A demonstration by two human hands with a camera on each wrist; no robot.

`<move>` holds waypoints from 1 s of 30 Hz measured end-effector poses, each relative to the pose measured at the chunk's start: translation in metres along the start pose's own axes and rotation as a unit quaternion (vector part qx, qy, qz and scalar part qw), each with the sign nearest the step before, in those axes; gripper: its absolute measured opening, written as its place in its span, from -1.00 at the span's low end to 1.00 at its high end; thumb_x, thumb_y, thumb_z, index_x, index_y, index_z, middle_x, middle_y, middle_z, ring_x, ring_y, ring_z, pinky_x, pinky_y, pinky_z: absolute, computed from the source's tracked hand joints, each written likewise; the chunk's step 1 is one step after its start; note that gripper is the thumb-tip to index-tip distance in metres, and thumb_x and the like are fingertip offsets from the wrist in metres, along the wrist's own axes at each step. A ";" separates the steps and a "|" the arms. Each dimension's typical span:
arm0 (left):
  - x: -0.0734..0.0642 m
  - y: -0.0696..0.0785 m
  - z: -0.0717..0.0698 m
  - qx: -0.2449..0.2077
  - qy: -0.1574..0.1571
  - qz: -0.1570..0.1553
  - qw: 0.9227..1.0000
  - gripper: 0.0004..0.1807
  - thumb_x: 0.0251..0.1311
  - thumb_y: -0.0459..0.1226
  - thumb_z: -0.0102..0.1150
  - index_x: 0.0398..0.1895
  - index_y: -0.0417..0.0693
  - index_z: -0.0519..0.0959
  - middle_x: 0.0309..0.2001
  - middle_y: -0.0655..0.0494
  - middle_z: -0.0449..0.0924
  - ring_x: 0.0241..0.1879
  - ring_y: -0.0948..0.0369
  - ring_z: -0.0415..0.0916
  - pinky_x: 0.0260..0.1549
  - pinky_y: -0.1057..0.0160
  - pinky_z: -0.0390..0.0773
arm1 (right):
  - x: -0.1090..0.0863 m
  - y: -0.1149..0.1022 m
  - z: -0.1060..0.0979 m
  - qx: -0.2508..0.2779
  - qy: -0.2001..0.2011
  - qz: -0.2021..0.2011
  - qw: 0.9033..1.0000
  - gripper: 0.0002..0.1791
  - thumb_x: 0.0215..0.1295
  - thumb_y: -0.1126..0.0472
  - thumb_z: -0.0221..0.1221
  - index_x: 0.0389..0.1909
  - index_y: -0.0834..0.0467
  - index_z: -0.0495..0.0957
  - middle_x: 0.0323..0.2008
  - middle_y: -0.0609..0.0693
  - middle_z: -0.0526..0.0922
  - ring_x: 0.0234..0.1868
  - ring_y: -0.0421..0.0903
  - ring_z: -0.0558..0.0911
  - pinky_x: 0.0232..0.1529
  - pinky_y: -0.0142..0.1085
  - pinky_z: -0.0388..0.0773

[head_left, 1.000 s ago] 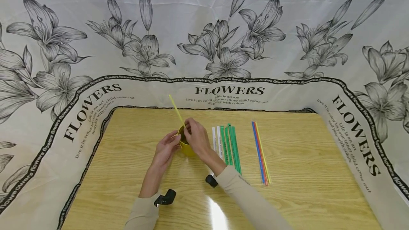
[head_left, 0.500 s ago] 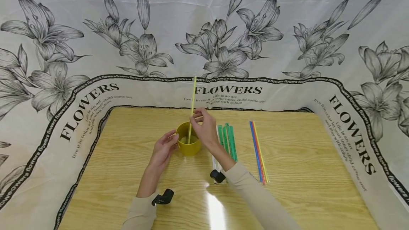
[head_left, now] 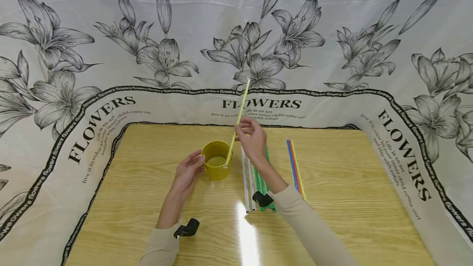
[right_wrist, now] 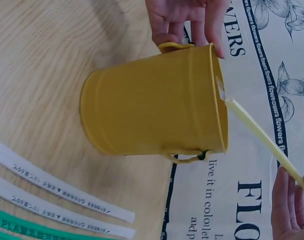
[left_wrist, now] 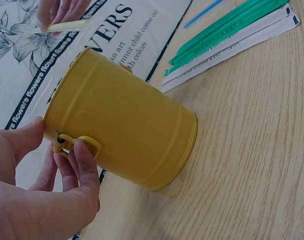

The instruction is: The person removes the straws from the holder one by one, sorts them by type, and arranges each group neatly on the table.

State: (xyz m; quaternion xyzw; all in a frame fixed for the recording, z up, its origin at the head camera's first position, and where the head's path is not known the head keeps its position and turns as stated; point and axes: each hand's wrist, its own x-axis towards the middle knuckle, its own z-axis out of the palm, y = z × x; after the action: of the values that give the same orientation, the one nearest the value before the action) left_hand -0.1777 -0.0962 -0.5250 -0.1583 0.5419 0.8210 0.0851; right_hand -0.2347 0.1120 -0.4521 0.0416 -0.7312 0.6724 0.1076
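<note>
A yellow metal bucket (head_left: 217,173) stands upright on the table, left of the middle. My left hand (head_left: 189,172) holds it at the rim and side handle; the left wrist view shows the thumb at the rim and fingers around the handle (left_wrist: 91,145). In my right hand (head_left: 253,139) a yellow drinking straw (head_left: 243,102) is pinched near its middle, slanting with its top away to the right. Its lower end, with a clear tip like wrapper film, is right at the bucket's mouth in the right wrist view. Inside the bucket only its bare bottom (head_left: 216,161) shows.
Right of the bucket lie white paper-wrapped straws (head_left: 246,188) and green wrapped ones (head_left: 261,182), partly under my right forearm. Farther right are blue, red and yellow straws (head_left: 294,159) side by side. A flower-printed cloth (head_left: 177,110) borders the wooden table's back and sides.
My right hand has moved right and away, drawing the straw's lower end from inside the bucket up to the rim. The straw now leans right. My left hand keeps its hold on the bucket.
</note>
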 end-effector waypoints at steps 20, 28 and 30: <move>-0.001 -0.001 0.001 0.002 0.012 0.013 1.000 -0.55 0.46 -0.37 0.19 0.36 -0.25 0.45 0.06 -0.07 0.55 -0.24 0.31 0.60 -0.13 0.32 0.63 | -0.016 0.034 -0.058 -0.029 0.022 0.062 0.997 -0.67 0.41 0.29 0.30 0.11 0.32 0.59 -0.08 0.21 0.67 -0.15 0.13 0.72 -0.15 -0.01 0.73; -0.002 0.000 0.002 0.002 0.009 0.014 1.000 -0.55 0.47 -0.37 0.18 0.36 -0.26 0.45 -0.05 0.06 0.57 -0.26 0.32 0.59 -0.18 0.37 0.63 | -0.024 0.047 -0.083 -0.049 0.024 0.067 0.996 -0.68 0.44 0.29 0.27 0.13 0.36 0.58 -0.04 0.26 0.64 -0.16 0.02 0.70 -0.16 -0.06 0.74; -0.002 0.000 0.002 -0.002 0.011 0.012 1.000 -0.56 0.47 -0.38 0.18 0.36 -0.26 0.45 -0.08 0.09 0.58 -0.27 0.32 0.59 -0.19 0.37 0.63 | -0.025 0.049 -0.091 -0.051 0.033 0.068 0.996 -0.67 0.43 0.31 0.28 0.12 0.38 0.58 -0.05 0.27 0.64 -0.21 -0.05 0.70 -0.18 -0.08 0.74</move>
State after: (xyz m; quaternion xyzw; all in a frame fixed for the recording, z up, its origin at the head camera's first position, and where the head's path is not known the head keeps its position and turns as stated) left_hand -0.1763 -0.0946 -0.5236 -0.1612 0.5429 0.8213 0.0693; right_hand -0.2111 0.2043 -0.4991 -0.0357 -0.7620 0.6406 0.0874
